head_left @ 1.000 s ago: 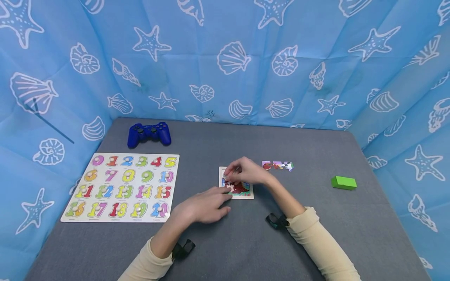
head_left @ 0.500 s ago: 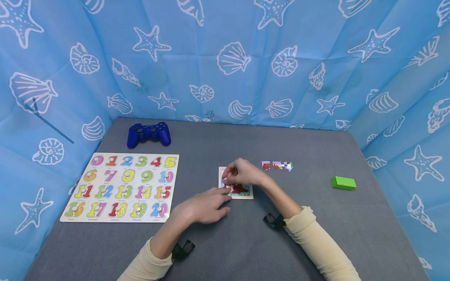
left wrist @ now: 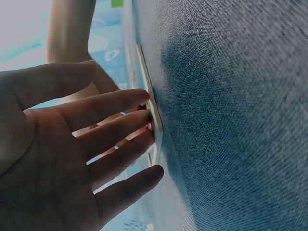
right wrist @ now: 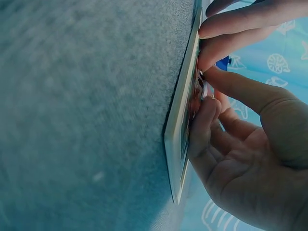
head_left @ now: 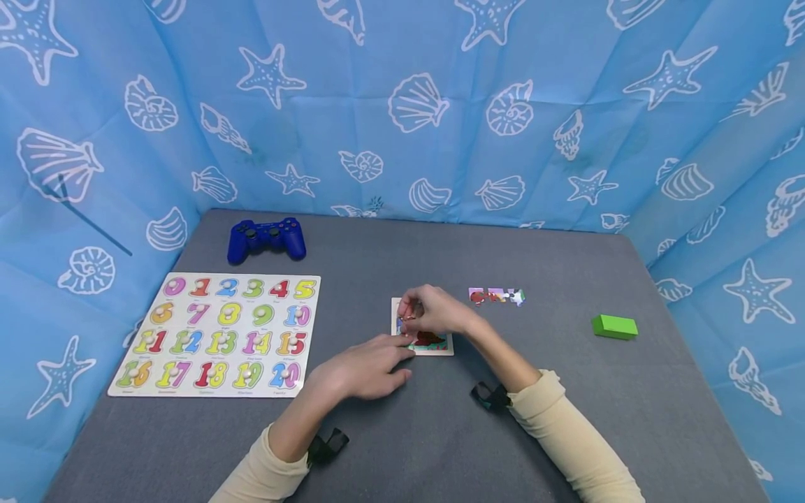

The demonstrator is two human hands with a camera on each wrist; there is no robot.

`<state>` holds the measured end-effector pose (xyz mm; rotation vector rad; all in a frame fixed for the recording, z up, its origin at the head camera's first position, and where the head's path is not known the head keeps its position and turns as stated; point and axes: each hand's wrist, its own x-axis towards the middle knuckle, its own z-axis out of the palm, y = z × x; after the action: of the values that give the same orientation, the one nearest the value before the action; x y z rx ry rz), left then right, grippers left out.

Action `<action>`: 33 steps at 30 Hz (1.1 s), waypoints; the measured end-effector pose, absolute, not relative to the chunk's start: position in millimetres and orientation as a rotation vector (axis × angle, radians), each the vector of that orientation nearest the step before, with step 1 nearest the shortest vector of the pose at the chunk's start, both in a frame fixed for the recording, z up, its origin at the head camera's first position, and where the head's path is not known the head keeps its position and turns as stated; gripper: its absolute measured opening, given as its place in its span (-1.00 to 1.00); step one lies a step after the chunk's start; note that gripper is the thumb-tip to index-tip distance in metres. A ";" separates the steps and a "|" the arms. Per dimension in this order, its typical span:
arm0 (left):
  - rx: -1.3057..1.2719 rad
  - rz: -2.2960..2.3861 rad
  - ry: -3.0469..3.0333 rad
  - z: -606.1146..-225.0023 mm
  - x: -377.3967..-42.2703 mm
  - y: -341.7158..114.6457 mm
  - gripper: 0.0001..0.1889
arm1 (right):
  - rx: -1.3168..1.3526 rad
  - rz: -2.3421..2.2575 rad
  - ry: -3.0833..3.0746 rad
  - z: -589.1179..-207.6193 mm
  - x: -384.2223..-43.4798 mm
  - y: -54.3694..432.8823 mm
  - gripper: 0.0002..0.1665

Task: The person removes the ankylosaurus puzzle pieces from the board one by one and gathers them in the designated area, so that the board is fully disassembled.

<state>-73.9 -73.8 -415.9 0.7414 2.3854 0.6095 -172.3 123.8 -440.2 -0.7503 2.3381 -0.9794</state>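
A small jigsaw puzzle board point(head_left: 450, 352) with a pale rim lies flat on the grey table, and a dark red figure shows in its picture. Over its left part my right hand point(head_left: 438, 311) pinches a puzzle piece point(right wrist: 204, 89) between thumb and fingers, low against the board in the right wrist view. Most of the piece is hidden by the fingers. My left hand point(head_left: 372, 366) rests its fingertips on the board's near left edge, fingers straight and spread in the left wrist view. Several loose puzzle pieces point(head_left: 495, 296) lie in a row behind and right of the board.
To the left lies a white number puzzle board point(head_left: 210, 335) with knobbed pieces. Behind it sits a blue game controller point(head_left: 267, 239). A green block point(head_left: 615, 327) is at the right. A blue shell-patterned curtain point(head_left: 402, 161) encloses the table's back and sides.
My right hand has shifted slightly left and nearer over the board, its fingers turning a little at the puzzle piece. The left hand has stayed in place.
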 end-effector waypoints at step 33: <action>0.730 0.601 2.395 -416.6 -73.3 -74.0 -0.50 | -0.747 -1.275 2.283 -435.9 -162.9 170.7 -0.86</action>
<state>-73.3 -74.0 -416.6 0.7296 2.3947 0.6006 -162.9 170.7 -435.9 -0.7468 2.2825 -1.2748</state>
